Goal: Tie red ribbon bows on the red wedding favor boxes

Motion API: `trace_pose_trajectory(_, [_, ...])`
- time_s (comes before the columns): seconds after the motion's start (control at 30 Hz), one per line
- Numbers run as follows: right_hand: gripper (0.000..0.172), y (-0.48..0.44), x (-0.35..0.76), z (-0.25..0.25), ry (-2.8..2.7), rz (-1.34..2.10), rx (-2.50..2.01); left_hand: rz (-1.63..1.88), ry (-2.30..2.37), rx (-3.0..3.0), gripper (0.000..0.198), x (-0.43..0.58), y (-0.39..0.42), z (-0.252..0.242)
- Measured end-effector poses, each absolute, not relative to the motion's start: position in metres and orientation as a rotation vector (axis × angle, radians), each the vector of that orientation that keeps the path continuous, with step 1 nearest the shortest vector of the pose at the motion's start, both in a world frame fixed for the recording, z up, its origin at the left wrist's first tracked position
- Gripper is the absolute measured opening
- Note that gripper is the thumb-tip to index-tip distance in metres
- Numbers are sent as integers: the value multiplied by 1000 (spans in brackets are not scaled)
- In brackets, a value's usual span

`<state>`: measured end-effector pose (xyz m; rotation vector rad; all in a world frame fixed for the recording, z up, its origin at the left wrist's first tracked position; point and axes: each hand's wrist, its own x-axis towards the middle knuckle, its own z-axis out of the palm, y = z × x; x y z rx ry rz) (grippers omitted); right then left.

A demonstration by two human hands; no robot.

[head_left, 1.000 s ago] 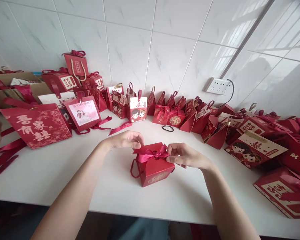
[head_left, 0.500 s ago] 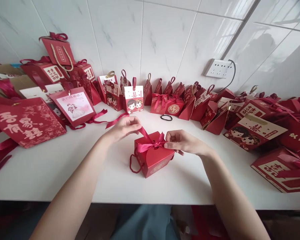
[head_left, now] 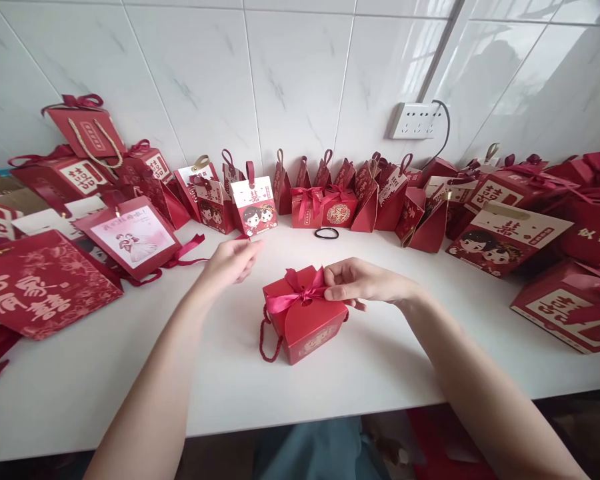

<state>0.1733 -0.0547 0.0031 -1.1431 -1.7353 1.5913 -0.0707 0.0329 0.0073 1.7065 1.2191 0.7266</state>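
A red gift box with a dark red cord handle stands on the white table. A pink-red ribbon bow is tied across its top. My right hand pinches the right side of the bow between thumb and index finger. Off the box, to its upper left, is my left hand. Its thumb and fingers are drawn together; whether anything is between them cannot be made out.
Red boxes and bags line the wall, among them a twin-bow box and a couple-print box. A black band lies behind the red box. On the wall is a power socket. Several boxes crowd both sides.
My left hand has let go of the ribbon end and moved left, away from the box. My right hand keeps its pinch at the bow. The view has shifted slightly.
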Motion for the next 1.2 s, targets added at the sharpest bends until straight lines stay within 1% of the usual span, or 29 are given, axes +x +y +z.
trace_pose_trajectory(0.07, [36,-55,173,4,-1737,1603,-1139,421,1074,1707,49,-81,28,23])
trace_pose_trajectory(0.1, [36,-56,172,4,-1737,1609,-1134,261,998,1728,51,-84,24,30])
trace_pose_trajectory(0.17, [36,-56,172,5,-1735,1622,-1127,33,906,1797,47,-86,16,38])
trace_pose_trajectory(0.2, [37,-56,171,5,-1735,1631,-1125,-11,901,1832,44,-85,12,41])
trace_pose_trajectory(0.27, [38,-55,170,5,-1729,1649,-1126,36,969,1896,39,-82,2,41])
trace_pose_trajectory(0.4, [38,-56,167,5,-1702,1662,-1148,341,1138,1967,36,-81,-25,28])
trace_pose_trajectory(0.6, [36,-57,165,6,-1686,1662,-1157,632,1179,1806,32,-82,-59,0])
trace_pose_trajectory(0.7, [37,-57,165,6,-1681,1659,-1164,798,1189,1707,35,-76,-63,-7])
trace_pose_trajectory(0.93, [35,-56,170,6,-1630,1731,-1148,793,985,1408,35,-73,-62,-18])
trace_pose_trajectory(1.2, [34,-50,174,0,-1521,1848,-1087,798,868,1338,33,-71,-58,-24])
